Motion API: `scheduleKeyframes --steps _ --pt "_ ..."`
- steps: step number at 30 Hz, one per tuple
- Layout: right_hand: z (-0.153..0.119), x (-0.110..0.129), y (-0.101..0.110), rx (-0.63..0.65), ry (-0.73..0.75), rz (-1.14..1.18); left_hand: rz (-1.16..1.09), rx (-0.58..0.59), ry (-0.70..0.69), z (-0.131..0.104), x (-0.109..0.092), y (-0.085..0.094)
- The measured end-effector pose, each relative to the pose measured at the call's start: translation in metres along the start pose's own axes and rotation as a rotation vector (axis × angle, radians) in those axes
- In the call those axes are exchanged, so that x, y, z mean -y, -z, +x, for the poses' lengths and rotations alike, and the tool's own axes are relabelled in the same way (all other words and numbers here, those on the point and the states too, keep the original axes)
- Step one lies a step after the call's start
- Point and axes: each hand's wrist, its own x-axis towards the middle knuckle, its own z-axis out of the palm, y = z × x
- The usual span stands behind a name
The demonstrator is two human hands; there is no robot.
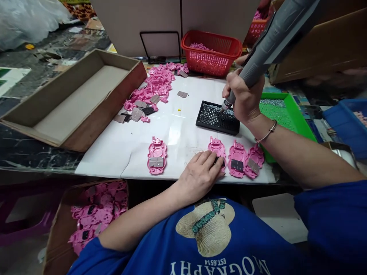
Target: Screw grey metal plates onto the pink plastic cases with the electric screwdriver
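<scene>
white tabletop [103,160] fills the middle of the frame, with a shallow box [94,118] at left, a heap of small pink parts [160,82] above centre and a red basket [212,65] at upper centre. from my end i see the left hand [200,172] laid over a pink case [215,144] right of lower centre, fingers slightly bent across its dark plate; i cannot tell whether they pinch it or only rest on it. three more pink cases lie flat along the near edge, one to the left and two to the right. the right hand [246,91] is wrapped around a grey screwdriver [258,65], its tip down at the screws in the black tray [218,128], right of centre.

i'd judge the case light, stiff plastic, rather slick and likely to skid on the smooth surface, so i'd hold it by its long side rims and keep off the thin stub on top, which looks easiest to snap. the screwdriver seems the heavier thing, best gripped low, near its nose.
</scene>
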Motion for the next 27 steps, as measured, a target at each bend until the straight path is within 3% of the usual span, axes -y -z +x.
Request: scheduleKeyframes --steps 9,19,22,25,27 --pt "-0.002 -0.002 -0.002 -0.022 -0.022 0.001 0.001 0.014 0.001 -0.001 0.000 0.000" --pt "-0.003 0.003 -0.003 -0.057 0.049 0.062 -0.005 -0.011 -0.004 -0.001 0.000 -0.002" --pt "0.001 0.002 -0.001 -0.011 0.052 0.117 -0.005 -0.018 -0.001 0.000 0.001 -0.002" --pt "0.001 0.012 0.001 0.062 0.076 0.147 -0.005 -0.022 0.000 0.001 0.001 -0.003" --pt "-0.005 0.026 0.000 0.029 0.155 0.176 -0.004 -0.027 -0.003 0.001 0.001 -0.003"
